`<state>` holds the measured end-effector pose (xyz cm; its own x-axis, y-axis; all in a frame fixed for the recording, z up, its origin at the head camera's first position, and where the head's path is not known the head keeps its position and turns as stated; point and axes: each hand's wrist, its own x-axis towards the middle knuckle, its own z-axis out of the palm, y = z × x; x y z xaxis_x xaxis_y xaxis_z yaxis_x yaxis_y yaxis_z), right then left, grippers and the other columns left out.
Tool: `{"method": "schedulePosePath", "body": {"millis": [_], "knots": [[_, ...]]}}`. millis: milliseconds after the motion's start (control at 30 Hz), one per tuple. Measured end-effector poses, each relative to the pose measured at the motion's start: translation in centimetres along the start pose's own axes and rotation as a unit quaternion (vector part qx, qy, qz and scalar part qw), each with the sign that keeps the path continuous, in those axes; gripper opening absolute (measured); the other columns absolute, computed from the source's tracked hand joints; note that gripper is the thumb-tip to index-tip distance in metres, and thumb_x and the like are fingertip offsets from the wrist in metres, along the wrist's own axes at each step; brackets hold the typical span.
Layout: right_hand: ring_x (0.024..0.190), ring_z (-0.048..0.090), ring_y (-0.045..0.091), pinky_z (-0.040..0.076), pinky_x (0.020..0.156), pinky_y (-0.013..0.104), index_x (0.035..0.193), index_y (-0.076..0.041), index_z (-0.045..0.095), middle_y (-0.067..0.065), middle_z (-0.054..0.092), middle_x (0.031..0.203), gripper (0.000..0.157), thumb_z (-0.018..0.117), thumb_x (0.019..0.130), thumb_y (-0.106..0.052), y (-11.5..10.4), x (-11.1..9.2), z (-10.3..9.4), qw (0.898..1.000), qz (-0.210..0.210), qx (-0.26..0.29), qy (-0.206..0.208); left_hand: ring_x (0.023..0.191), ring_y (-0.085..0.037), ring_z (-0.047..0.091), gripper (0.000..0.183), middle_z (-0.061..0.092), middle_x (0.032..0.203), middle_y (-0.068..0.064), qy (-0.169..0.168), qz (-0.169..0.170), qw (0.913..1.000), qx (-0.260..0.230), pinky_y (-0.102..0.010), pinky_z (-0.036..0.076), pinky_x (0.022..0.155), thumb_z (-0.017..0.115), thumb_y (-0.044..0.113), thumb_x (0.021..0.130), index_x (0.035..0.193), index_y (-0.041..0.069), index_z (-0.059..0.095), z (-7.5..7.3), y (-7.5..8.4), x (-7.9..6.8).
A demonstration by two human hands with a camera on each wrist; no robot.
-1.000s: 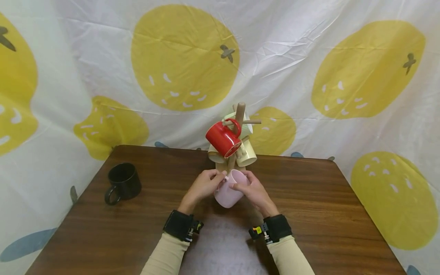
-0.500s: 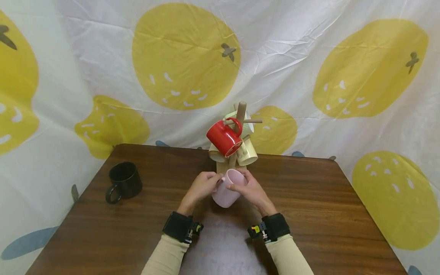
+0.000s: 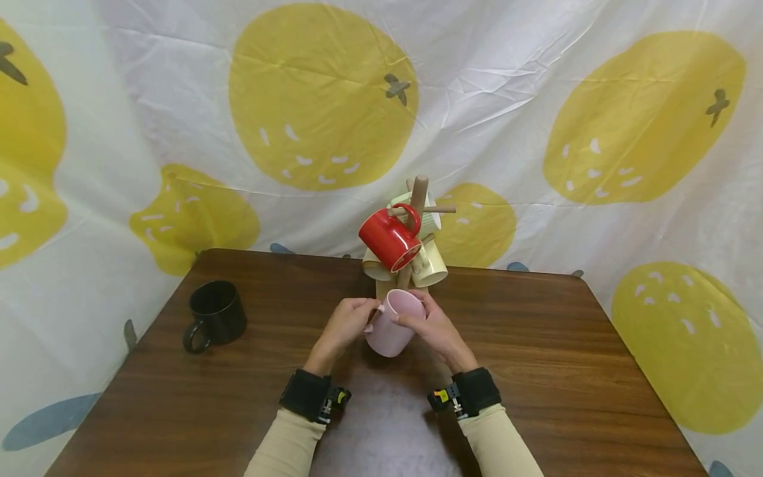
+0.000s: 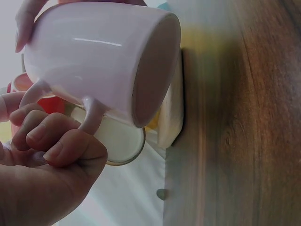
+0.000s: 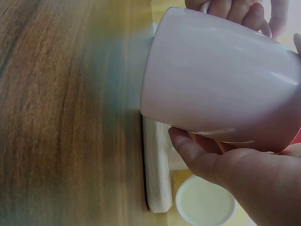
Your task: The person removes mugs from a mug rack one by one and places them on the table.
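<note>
Mug [image 3: 389, 339] gripped: left hand [image 3: 344, 326] round its handle [image 4: 93, 115], right hand [image 3: 440, 332] clasping opposite; even support best avoids bumping the rack [image 3: 419, 193] beyond.

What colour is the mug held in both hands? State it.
Pale pink; the mug shows its colour best in the head view.

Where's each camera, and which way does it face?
Head: head-worn, facing forward and down over the table; left hand, right hand and sleeves show.
Left wrist: on that wrist, facing the pink mug and its handle; both hands show.
Right wrist: on that wrist, facing the mug's side; both hands show.
Both wrist views share the mug and wooden rack base.
</note>
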<state>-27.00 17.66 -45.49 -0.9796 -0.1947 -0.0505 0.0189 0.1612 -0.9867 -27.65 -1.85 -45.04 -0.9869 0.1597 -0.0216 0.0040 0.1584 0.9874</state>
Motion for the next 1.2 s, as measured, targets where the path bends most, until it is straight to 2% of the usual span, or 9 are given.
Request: {"method": "schedulePosePath", "body": {"millis": [267,467,633,833,1067,1167,1200], "knots": [[0.118,0.053,0.029,0.046,0.099,0.046,0.140,-0.016,0.046,0.012,0.054,0.133,0.063,0.077,0.086,-0.028,-0.1,0.0,0.2,1.000,0.000,-0.010,-0.001,0.065,-0.017,0.050,0.034,0.045,0.066,-0.001,0.005,-0.004,1.0000,-0.002,-0.028,0.045,0.061,0.055,0.028,0.096,0.071,0.004,0.061,-0.3,0.1,-0.2],[0.117,0.053,0.029,0.046,0.099,0.046,0.139,-0.015,0.047,0.012,0.054,0.132,0.063,0.077,0.085,-0.027,-0.3,-0.1,0.6,1.000,-0.011,-0.006,0.001,0.069,-0.016,0.054,0.034,0.046,0.067,-0.003,0.013,-0.002,0.9999,-0.010,-0.027,0.048,0.063,0.055,0.027,0.095,0.070,0.005,0.063,-0.6,0.0,-0.3],[0.117,0.052,0.028,0.046,0.097,0.045,0.137,-0.014,0.049,0.011,0.053,0.131,0.061,0.078,0.085,-0.026,-0.2,0.0,0.9,1.000,-0.019,-0.005,0.001,0.063,-0.015,0.050,0.033,0.042,0.061,0.004,0.017,-0.002,0.9995,-0.028,-0.026,0.045,0.061,0.053,0.024,0.095,0.067,0.007,0.059,-0.9,-0.2,-0.3],[0.118,0.053,0.028,0.046,0.099,0.044,0.140,-0.011,0.046,0.013,0.051,0.133,0.063,0.077,0.086,-0.023,-0.1,0.2,1.1,1.000,-0.025,-0.001,-0.011,0.058,-0.015,0.042,0.037,0.036,0.056,0.005,0.022,-0.017,0.9982,-0.053,-0.028,0.044,0.059,0.053,0.023,0.093,0.062,0.006,0.046,-1.4,-0.6,-0.4],[0.116,0.051,0.026,0.047,0.091,0.034,0.143,-0.011,0.043,0.017,0.051,0.135,0.060,0.072,0.090,-0.017,0.0,0.2,1.1,0.999,-0.018,0.035,-0.031,0.054,-0.014,0.034,0.036,0.033,0.055,0.004,0.020,-0.011,0.9961,-0.085,-0.027,0.041,0.059,0.052,0.019,0.094,0.061,0.005,0.048,-1.8,-0.9,-0.3],[0.114,0.051,0.024,0.048,0.091,0.035,0.145,-0.008,0.040,0.020,0.049,0.135,0.061,0.069,0.092,-0.016,0.0,0.3,1.1,0.997,-0.018,0.060,-0.042,0.055,-0.014,0.035,0.034,0.034,0.055,0.004,0.025,-0.012,0.9956,-0.089,-0.026,0.042,0.060,0.052,0.019,0.095,0.064,0.005,0.054,-2.1,-1.1,-0.3],[0.114,0.052,0.023,0.049,0.093,0.036,0.145,-0.007,0.038,0.021,0.049,0.136,0.061,0.068,0.093,-0.015,0.1,0.3,1.1,0.997,-0.018,0.068,-0.045,0.055,-0.014,0.036,0.033,0.035,0.056,0.004,0.026,-0.014,0.9956,-0.089,-0.026,0.042,0.060,0.052,0.018,0.095,0.066,0.003,0.057,-2.3,-0.7,-0.6]]}}
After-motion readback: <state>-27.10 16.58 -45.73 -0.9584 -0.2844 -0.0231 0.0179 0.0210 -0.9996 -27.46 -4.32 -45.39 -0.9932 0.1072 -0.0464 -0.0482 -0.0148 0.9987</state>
